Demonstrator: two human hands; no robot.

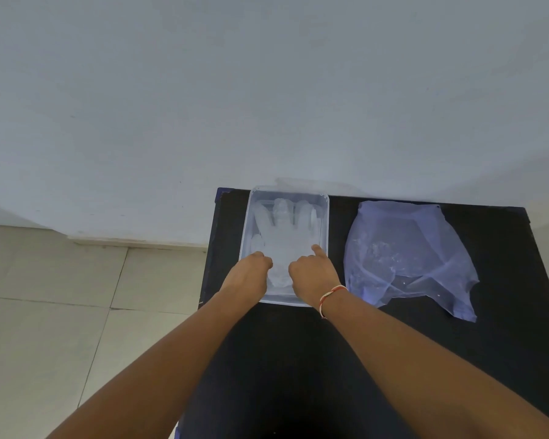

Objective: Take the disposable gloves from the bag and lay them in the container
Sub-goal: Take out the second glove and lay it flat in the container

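A clear plastic container (325, 217) stands at the back left of a black table. Translucent disposable gloves (286, 236) lie flat inside it, fingers pointing away from me. My left hand (249, 274) and my right hand (313, 274) rest over the near end of the container, fingers curled down onto the cuff end of the gloves. Whether the fingers pinch the glove or only press on it is hidden. To the right lies the thin bluish plastic bag (406, 258), crumpled and flat on the table, apart from both hands.
The black table (298, 359) has its back edge against a pale wall (267, 90). Tiled floor (61, 312) lies to the left, below the table's left edge. A thread band circles my right wrist (332, 296).
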